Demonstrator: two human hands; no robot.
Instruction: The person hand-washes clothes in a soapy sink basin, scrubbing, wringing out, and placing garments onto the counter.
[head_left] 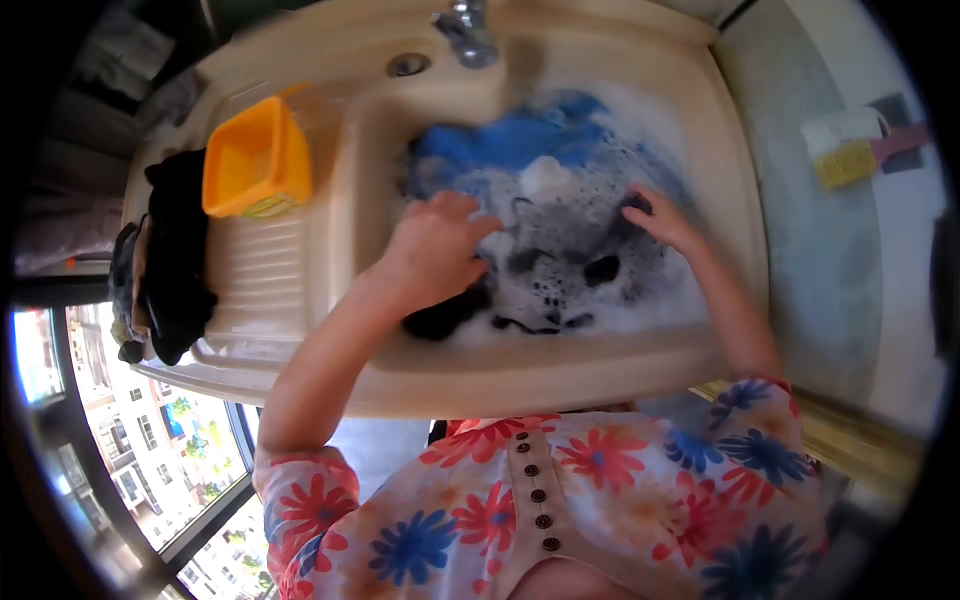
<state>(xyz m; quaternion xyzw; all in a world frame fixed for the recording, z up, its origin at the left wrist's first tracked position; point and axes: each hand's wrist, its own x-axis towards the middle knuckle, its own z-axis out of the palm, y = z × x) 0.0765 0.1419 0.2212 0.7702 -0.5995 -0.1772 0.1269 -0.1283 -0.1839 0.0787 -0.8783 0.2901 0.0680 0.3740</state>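
Note:
A beige sink (560,375) holds soapy water with foam. A blue cloth (520,135) lies at its far side and a dark garment (560,265) soaks in the middle under the suds. My left hand (435,250) presses down on the dark garment at the basin's left, fingers curled into it. My right hand (660,220) grips the same garment at the right side, fingertips in the foam.
An orange plastic tub (255,160) sits on the ribbed washboard (260,275) left of the basin. Dark clothes (175,255) hang over the sink's left edge. A tap (465,35) stands at the far side. A yellow brush (845,160) hangs on the right wall. A window is lower left.

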